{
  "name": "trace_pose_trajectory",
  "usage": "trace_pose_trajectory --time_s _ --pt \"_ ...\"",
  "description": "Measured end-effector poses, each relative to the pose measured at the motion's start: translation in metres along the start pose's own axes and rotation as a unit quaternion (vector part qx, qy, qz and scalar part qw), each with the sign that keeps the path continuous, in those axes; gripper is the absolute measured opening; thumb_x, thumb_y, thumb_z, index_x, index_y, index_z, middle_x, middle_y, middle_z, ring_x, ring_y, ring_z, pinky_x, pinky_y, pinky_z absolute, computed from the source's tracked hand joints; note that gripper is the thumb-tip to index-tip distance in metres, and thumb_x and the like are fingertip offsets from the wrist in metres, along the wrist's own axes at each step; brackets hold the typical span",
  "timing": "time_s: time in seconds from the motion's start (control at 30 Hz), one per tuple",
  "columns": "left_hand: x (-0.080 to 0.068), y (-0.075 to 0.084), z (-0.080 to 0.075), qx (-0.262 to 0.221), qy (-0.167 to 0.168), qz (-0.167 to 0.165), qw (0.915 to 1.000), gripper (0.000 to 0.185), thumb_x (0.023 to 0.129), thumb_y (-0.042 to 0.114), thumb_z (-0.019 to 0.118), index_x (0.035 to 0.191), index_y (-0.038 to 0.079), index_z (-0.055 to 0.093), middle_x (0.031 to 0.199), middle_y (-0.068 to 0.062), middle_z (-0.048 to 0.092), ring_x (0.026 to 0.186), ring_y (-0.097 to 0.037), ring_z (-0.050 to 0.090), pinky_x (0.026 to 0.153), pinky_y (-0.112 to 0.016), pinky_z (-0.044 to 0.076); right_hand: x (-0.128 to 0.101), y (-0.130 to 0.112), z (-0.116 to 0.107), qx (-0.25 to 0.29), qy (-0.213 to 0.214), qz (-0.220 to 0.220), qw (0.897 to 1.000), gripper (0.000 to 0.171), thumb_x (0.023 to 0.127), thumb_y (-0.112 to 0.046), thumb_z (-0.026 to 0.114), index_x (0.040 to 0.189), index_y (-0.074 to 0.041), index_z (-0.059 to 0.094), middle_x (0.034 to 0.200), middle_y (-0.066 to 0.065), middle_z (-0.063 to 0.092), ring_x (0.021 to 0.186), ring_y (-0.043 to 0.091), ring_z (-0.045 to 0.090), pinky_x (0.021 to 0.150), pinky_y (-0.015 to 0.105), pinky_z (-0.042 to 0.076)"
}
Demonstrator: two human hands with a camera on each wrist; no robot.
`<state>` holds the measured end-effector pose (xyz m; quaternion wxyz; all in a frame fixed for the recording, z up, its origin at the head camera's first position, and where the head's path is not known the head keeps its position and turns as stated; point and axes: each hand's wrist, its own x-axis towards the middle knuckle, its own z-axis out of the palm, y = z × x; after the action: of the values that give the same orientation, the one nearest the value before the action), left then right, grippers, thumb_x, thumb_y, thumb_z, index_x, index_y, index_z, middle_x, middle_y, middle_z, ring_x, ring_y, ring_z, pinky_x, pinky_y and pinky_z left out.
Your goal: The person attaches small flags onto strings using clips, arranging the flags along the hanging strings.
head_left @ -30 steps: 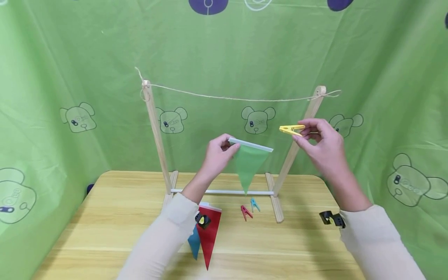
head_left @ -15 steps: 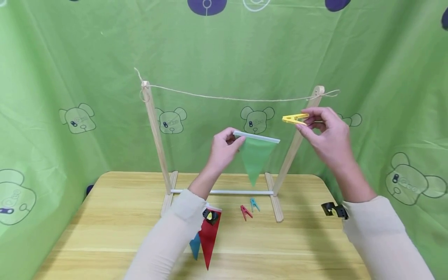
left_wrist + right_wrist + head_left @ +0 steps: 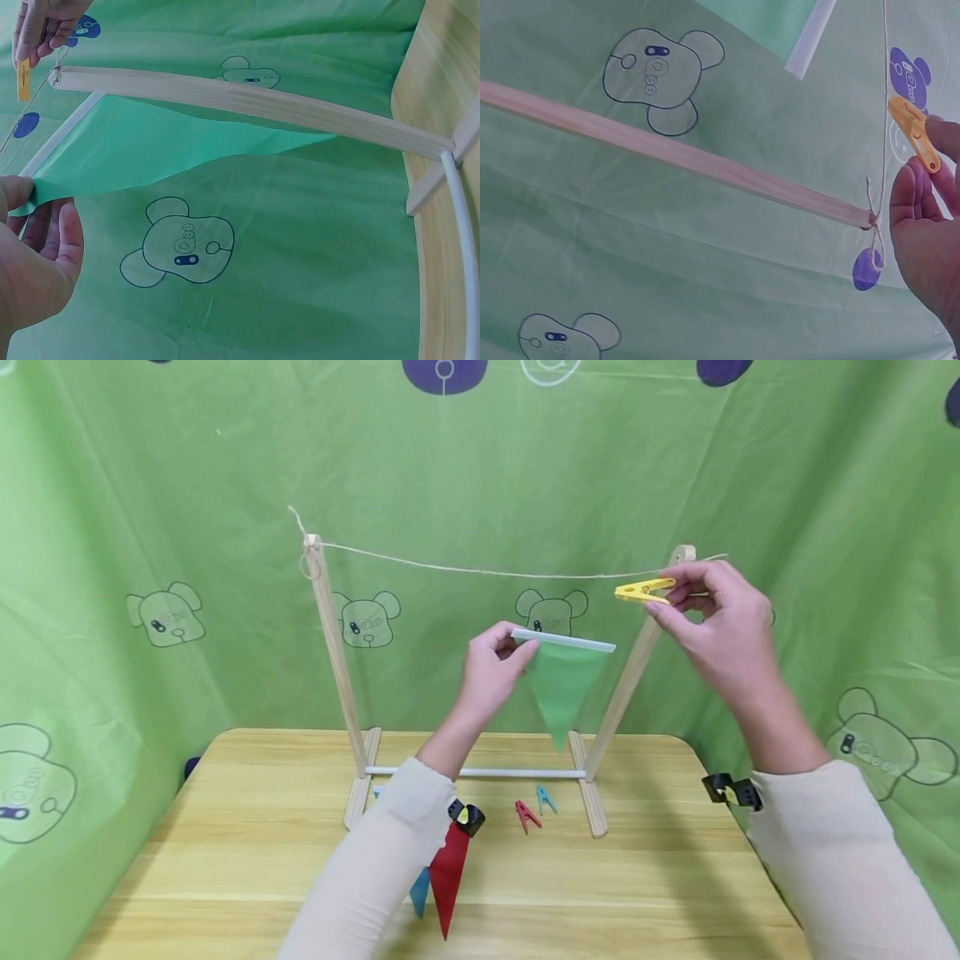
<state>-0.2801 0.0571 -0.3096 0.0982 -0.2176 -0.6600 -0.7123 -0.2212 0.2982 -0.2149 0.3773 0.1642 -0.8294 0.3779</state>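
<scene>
A green triangular pennant (image 3: 566,681) with a white top strip hangs point down from my left hand (image 3: 491,668), which pinches the strip's left end between thumb and fingers. Up and to the right, my right hand (image 3: 723,618) grips a yellow clothespin (image 3: 643,590) by its handles, its nose pointing left. In the head view the clothespin appears just below a twine line (image 3: 480,570) strung between two wooden posts. The pennant's strip appears lower than the twine. In the left wrist view the pennant (image 3: 150,146) spreads out from the fingers.
On the wooden table (image 3: 225,860) lie a red clothespin (image 3: 527,817) and a blue clothespin (image 3: 546,799). A red pennant (image 3: 448,877) and a blue pennant (image 3: 420,892) lie partly under the left sleeve. The stand's left post (image 3: 335,660) and right post (image 3: 630,693) flank the hands.
Both hands have risen and shifted right, the left carrying the green pennant and the right the yellow clothespin toward the twine's height. The stand has stayed put.
</scene>
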Motion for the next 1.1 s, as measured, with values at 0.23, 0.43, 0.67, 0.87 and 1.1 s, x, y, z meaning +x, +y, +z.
trace_pose_trajectory --time_s 0.23,0.43,0.67,0.87,1.1 --pt "0.006 0.005 0.003 0.001 0.007 0.005 1.0 0.013 0.097 0.007 0.071 0.107 -0.002 0.069 0.084 -0.006 0.063 0.07 -0.01 0.056 0.065 -0.023 0.054 0.012 -0.003 -0.005 -0.013 0.004 -0.019 1.0 0.034 0.084 0.008 0.079 0.117 0.006 0.07 0.103 -0.017 0.057 0.09 0.0 0.058 0.079 0.005 0.05" --pt "0.009 0.01 0.01 0.002 0.001 0.006 1.0 0.014 0.097 0.006 0.071 0.108 -0.002 0.069 0.082 -0.005 0.06 0.069 -0.01 0.053 0.062 -0.019 0.05 0.019 -0.007 -0.011 -0.046 -0.003 -0.044 0.998 0.032 0.084 0.005 0.081 0.114 0.005 0.072 0.099 -0.02 0.057 0.088 -0.004 0.059 0.079 0.003 0.048" --pt "0.012 0.013 0.024 -0.01 0.015 0.013 0.9998 0.012 0.095 0.005 0.072 0.105 -0.002 0.07 0.08 -0.003 0.061 0.067 -0.01 0.054 0.06 -0.018 0.049 0.024 -0.007 -0.016 -0.092 -0.014 -0.076 0.993 0.031 0.082 0.001 0.084 0.111 0.004 0.073 0.094 -0.023 0.056 0.081 -0.01 0.056 0.077 0.004 0.047" --pt "0.015 0.014 0.031 -0.018 0.025 0.015 0.9994 0.012 0.096 0.005 0.072 0.104 -0.003 0.071 0.078 -0.001 0.059 0.067 -0.01 0.053 0.059 -0.019 0.05 0.027 -0.007 -0.021 -0.105 -0.02 -0.091 0.99 0.029 0.082 0.0 0.085 0.109 0.004 0.075 0.093 -0.022 0.057 0.079 -0.011 0.055 0.076 0.003 0.047" --pt "0.021 0.014 0.035 -0.017 0.032 0.016 0.9992 0.012 0.095 0.006 0.073 0.104 -0.003 0.071 0.076 0.0 0.057 0.066 -0.01 0.052 0.06 -0.022 0.051 0.034 -0.01 -0.026 -0.118 -0.027 -0.086 0.989 0.027 0.082 -0.002 0.085 0.108 0.002 0.077 0.091 -0.025 0.057 0.078 -0.012 0.056 0.074 0.001 0.045"
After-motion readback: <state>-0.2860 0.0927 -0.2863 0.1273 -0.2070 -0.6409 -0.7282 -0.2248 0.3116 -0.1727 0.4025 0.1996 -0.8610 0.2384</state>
